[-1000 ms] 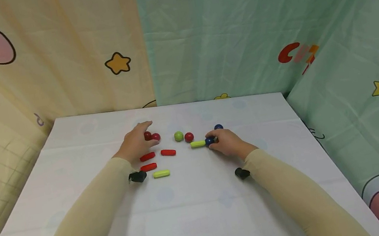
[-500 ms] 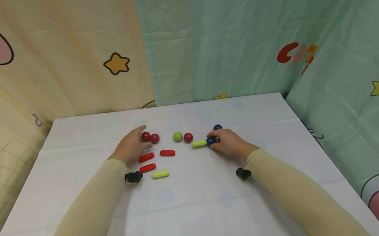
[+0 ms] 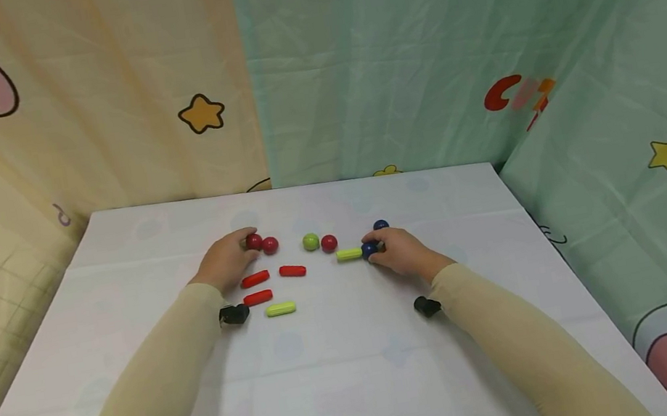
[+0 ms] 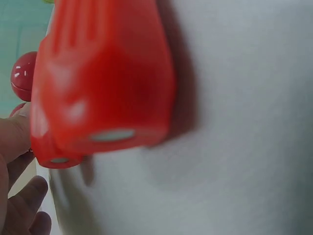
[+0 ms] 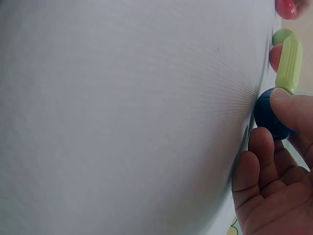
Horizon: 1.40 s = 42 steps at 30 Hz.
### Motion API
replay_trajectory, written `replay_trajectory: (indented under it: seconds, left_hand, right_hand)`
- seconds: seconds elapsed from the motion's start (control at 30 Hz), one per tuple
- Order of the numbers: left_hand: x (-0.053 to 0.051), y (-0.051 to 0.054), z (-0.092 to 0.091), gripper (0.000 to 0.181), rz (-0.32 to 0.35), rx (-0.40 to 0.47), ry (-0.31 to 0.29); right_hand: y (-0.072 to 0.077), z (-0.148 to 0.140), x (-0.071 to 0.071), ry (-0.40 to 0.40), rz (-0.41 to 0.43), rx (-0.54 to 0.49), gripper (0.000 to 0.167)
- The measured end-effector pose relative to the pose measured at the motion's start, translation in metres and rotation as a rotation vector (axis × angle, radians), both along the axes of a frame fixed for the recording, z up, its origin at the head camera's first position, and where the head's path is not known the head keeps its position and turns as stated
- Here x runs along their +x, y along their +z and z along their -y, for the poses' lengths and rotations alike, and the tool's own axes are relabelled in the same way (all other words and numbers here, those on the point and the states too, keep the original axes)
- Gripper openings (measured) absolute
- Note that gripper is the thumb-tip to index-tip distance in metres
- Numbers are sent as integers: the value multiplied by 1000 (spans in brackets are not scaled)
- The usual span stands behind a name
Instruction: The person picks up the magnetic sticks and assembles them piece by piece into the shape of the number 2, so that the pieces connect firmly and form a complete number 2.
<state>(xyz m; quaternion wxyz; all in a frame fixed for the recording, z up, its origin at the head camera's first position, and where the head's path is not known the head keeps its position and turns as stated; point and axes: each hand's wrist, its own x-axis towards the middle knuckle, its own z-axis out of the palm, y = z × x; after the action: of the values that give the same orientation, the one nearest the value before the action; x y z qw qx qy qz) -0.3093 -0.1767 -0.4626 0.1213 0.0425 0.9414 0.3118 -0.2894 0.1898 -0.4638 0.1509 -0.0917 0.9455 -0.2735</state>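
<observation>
At the left of the group, my left hand (image 3: 225, 261) pinches a dark red ball (image 3: 254, 242) between fingers and thumb. A second red ball (image 3: 270, 246) sits against it on the right. My right hand (image 3: 403, 252) grips a blue ball (image 5: 269, 113). A yellow-green ridged rod (image 3: 349, 254) joins that ball's left side, its far end pointing at the middle of the table. Behind the right fingers lies another blue ball (image 3: 380, 224), partly covered. The left wrist view is filled by a red rod (image 4: 107, 73) with a pale round spot on its end.
Between the hands a green ball (image 3: 310, 242) and a red ball (image 3: 329, 243) lie side by side. Nearer me are red rods (image 3: 293, 271) and a yellow-green rod (image 3: 280, 309). All lie on a white-covered table (image 3: 349, 382), with printed curtains (image 3: 363, 70) behind it.
My left hand has drawn back leftward from around the two red balls, and its fingers have closed on the left one. My right hand has kept its grip on the blue ball, almost still.
</observation>
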Motion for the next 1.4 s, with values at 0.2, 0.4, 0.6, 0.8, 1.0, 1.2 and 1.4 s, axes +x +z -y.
replay_trajectory:
  seconds: [0.2,0.4,0.6,0.8,1.0,1.2,1.4]
  left_hand:
    - [-2,-2,2,58,-23,-4,34]
    - [0,1,4,57,-34,-14,30]
    - [2,2,5,52,-42,-15,40]
    - [0,-1,7,50,-45,-10,56]
    - [0,0,11,49,-73,-9,71]
    - [7,7,12,46,-76,50,65]
    - [16,14,5,50,-71,100,31]
  right_hand:
    - [-1,0,-1,2,1,-2,44]
    - [-1,2,-1,1,2,-6,44]
    - [-1,2,-2,1,-1,-8,44]
    - [0,2,-1,7,-3,-3,44]
    - [1,3,0,8,-4,-1,44]
    - [1,3,1,11,-9,-1,45]
    - [0,2,0,-2,-1,3,45]
